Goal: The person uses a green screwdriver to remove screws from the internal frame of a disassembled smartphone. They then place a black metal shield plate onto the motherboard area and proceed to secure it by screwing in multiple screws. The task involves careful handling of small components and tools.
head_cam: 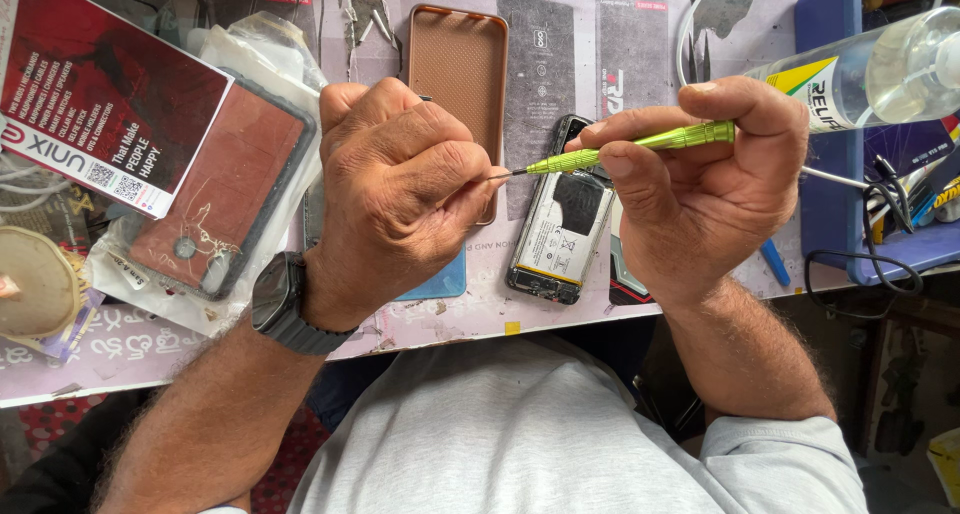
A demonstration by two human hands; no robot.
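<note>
My right hand [710, 189] grips a slim green screwdriver [640, 144], its thin metal tip pointing left. The tip touches the fingers of my left hand [400, 189], which is closed into a fist; what it pinches is hidden. A dark watch [280, 299] sits on my left wrist. Below and between my hands lies an opened phone [555, 234] with its battery and inner parts showing, flat on the work mat [480, 314].
A brown phone case [458, 69] lies face down behind my left hand. A phone back in a clear bag [215, 199] and a red and white leaflet [95, 89] are at left. A clear bottle [880, 69], blue tray [830, 194] and black cables [885, 224] are at right.
</note>
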